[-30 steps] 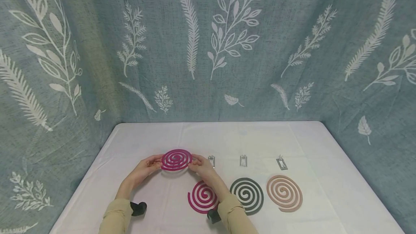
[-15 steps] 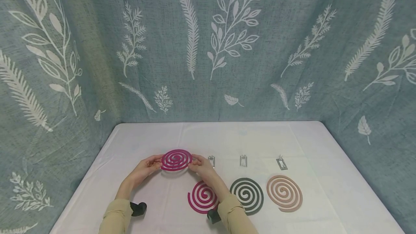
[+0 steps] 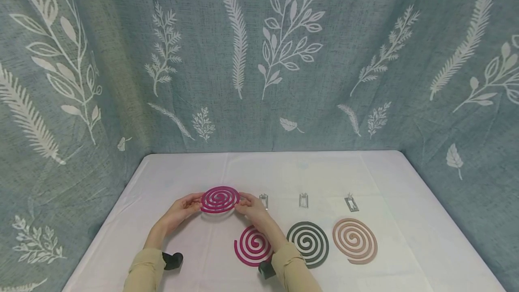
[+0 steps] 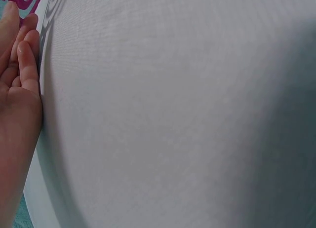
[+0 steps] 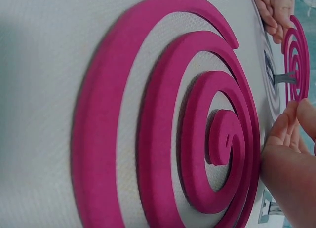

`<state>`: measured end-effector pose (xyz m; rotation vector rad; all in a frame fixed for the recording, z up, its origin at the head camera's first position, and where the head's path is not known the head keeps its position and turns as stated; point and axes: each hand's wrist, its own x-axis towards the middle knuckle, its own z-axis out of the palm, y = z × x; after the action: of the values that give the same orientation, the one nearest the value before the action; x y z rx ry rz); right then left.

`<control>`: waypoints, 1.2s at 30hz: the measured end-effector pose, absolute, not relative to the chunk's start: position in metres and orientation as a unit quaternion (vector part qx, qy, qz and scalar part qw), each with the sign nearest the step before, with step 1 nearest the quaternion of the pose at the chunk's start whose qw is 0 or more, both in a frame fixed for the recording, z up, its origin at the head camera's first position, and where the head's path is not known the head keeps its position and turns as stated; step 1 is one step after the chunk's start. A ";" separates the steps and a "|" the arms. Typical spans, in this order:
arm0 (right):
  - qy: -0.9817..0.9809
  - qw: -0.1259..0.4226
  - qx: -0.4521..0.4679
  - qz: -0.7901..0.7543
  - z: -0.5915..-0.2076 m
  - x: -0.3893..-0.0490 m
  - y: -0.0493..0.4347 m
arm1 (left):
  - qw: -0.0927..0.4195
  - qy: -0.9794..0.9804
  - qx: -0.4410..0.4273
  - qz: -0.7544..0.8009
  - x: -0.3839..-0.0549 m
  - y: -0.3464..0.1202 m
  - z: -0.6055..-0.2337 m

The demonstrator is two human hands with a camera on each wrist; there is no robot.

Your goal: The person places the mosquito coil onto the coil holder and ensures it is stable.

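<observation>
The magenta mosquito coil (image 3: pixel 220 198) lies roughly level above the counter (image 3: pixel 178 170), between both grips: the left hand (image 3: pixel 180 210) pinches its left rim, the right hand (image 3: pixel 253 208) its right, neither nearer. Governing relation: the round coil's centre over the metal stand (image 5: pixel 284 79); contact there cannot be told.

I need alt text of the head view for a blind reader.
The left hand and right hand hold a magenta mosquito coil by opposite edges above a white tablecloth. To the right lie a second magenta coil, a green coil and a tan coil, with three metal stands beyond; leaf-patterned fabric hangs behind.
</observation>
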<state>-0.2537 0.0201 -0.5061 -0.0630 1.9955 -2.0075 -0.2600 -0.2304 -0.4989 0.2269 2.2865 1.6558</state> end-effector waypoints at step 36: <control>0.692 0.160 -0.027 -0.703 -0.507 -0.255 0.021 | 0.150 0.802 0.070 0.575 -0.259 -0.230 -0.500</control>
<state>-0.2545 0.0212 -0.5066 -0.0769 1.9784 -2.0096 -0.2590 -0.2300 -0.4995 0.2014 2.3032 1.6513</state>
